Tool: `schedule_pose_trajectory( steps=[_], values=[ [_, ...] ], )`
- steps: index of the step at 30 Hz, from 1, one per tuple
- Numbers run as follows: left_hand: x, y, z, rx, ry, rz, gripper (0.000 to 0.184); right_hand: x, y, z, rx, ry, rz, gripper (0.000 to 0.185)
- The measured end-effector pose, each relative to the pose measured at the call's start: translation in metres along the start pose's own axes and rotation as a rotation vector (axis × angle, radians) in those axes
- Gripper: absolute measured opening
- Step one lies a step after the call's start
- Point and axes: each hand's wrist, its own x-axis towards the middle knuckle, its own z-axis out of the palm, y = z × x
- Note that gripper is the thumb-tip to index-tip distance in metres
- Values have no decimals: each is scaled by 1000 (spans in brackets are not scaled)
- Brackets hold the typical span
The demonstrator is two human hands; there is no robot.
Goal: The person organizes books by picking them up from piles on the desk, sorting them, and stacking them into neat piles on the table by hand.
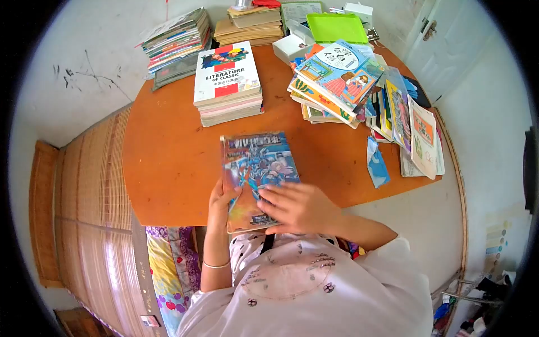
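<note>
A comic book (261, 154) with a blue and orange illustrated cover is held upright-facing at the table's near edge, close to my body. My left hand (220, 201) grips its left side, thumb over the cover and the other fingers behind. Across the lower right of the cover lies my right hand (306, 206), its fingers stretched out and slightly blurred. Beyond the book stands a neat stack topped by a white "Literature of Classic" book (229, 76).
A messy pile topped by a blue picture book (339, 73) sits on the right of the orange table (168, 163). Near it are slanting booklets (422, 135) and a blue wrapper (377, 163). Magazines (177, 45), brown-paper books (247, 31) and a green tray (337, 28) line the back.
</note>
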Motion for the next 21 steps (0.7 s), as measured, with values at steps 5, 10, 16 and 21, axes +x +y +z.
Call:
schedule_pose_trajectory(
  steps=[5, 10, 16, 21],
  values=[
    [-8, -30, 13, 121, 144, 174, 70, 37, 67, -57, -319, 444, 376, 51],
    [0, -37, 21, 935, 385, 628, 77, 30, 138, -44, -754, 300, 575, 46],
    [-7, -27, 25, 1080, 310, 717, 68, 14, 72, -36, -489, 446, 378, 29],
    [-7, -17, 35, -510, -22, 319, 60, -16, 4, 8, -240, 258, 66, 27]
  ],
)
